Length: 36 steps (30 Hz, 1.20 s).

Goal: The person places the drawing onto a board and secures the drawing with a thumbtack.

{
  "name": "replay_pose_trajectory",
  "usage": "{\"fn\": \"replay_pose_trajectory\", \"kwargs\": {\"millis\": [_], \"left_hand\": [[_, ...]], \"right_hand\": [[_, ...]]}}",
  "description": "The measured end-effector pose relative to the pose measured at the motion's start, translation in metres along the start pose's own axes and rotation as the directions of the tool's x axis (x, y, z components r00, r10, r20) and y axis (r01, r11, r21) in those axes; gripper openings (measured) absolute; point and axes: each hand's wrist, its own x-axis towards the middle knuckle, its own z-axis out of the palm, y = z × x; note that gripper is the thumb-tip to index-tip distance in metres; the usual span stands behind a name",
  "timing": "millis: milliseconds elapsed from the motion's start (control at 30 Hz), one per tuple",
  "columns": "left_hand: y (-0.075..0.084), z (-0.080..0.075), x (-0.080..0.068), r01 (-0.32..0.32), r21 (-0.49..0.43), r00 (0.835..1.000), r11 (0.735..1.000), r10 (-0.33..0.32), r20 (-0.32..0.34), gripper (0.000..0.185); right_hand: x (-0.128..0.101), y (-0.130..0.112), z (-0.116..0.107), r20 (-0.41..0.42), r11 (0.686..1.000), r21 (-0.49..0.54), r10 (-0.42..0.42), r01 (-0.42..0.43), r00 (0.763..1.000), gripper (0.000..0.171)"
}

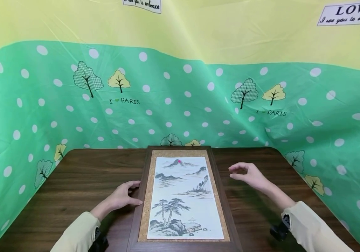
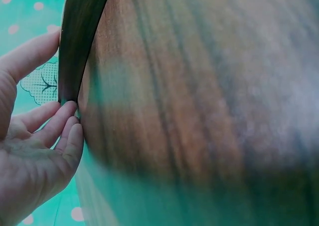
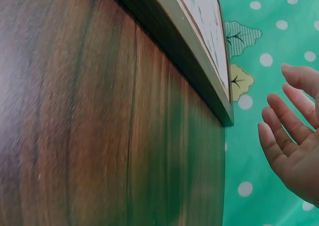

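Observation:
A framed ink landscape print (image 1: 183, 189) lies on the table, a white sheet on a cork-coloured backing within a dark brown wooden frame (image 1: 222, 196). A small pink spot shows near the top peak. At the frame's left side, my left hand (image 1: 120, 196) touches the edge with thumb and fingertips; in the left wrist view its fingers (image 2: 65, 121) lie along the frame's side (image 2: 77, 46). My right hand (image 1: 251, 176) hovers to the right of the frame, apart from it, fingers loosely bent and holding nothing. The right wrist view shows that hand (image 3: 294, 131) beyond the frame's corner.
The dark wood table (image 1: 82, 175) extends on both sides of the frame. Behind it hangs a green and yellow cloth (image 1: 173, 87) with white dots and printed trees, also draping along both sides. A black strap device (image 1: 281, 229) is on the right wrist.

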Motion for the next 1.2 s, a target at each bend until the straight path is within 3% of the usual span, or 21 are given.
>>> {"fn": "replay_pose_trajectory", "kwargs": {"millis": [900,1200], "left_hand": [[-0.003,-0.001,0.007,-0.046,0.052,0.999,0.998,0.046,-0.010,0.070],[-0.008,-0.011,0.006,0.030,0.133,0.990,0.991,-0.012,-0.138,0.066]], "right_hand": [[-0.027,0.030,-0.005,-0.075,0.997,-0.048,0.053,-0.057,0.996,0.032],[-0.028,0.034,-0.006,-0.097,0.990,-0.118,0.062,-0.074,0.993,0.034]]}}
